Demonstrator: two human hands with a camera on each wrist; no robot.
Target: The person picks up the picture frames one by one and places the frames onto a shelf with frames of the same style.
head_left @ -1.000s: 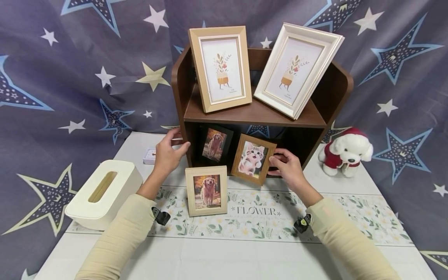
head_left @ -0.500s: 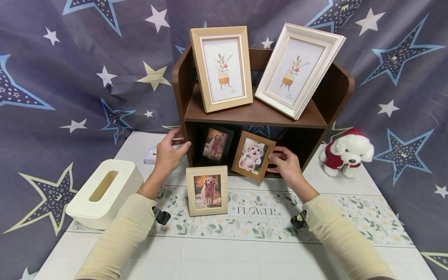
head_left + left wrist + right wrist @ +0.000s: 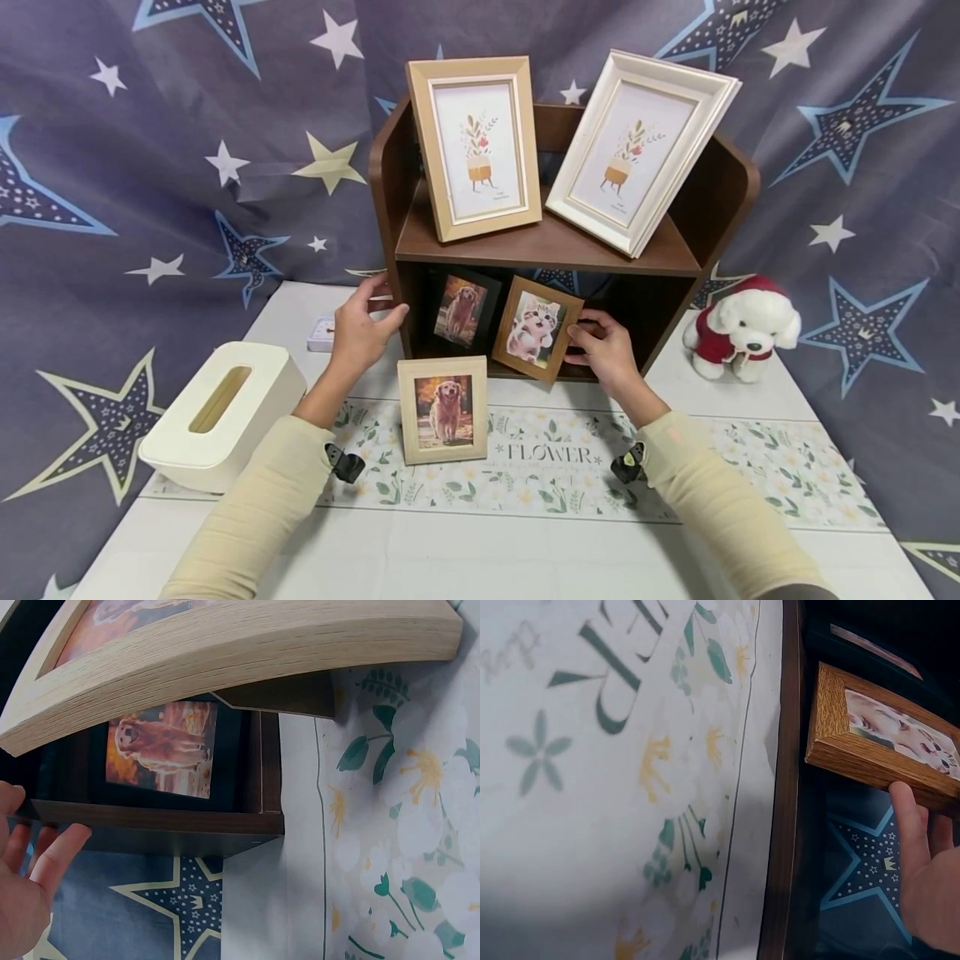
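My right hand (image 3: 606,350) pinches the right edge of a brown wooden picture frame (image 3: 534,330) with a kitten photo. The frame leans at a slant at the front of the lower compartment of a dark brown shelf (image 3: 540,254). In the right wrist view the fingertips lie along the side of the kitten frame (image 3: 900,761). My left hand (image 3: 362,325) grips the shelf's left side panel, thumb on one face and fingers on the other; the left wrist view shows this hand (image 3: 26,892) at the panel's edge. A black picture frame (image 3: 463,310) with a dog photo stands inside, left of the kitten frame.
A pale wooden picture frame (image 3: 442,408) stands before the shelf. On top are a tan frame (image 3: 476,229) and a tilted white frame (image 3: 633,150). A cream tissue box (image 3: 225,425) and small white clock-like item (image 3: 321,335) sit left, a plush dog (image 3: 742,327) right.
My right hand has shifted the kitten frame slightly left and farther back toward the shelf, bringing it closer to the black frame. The left hand has stayed in place.
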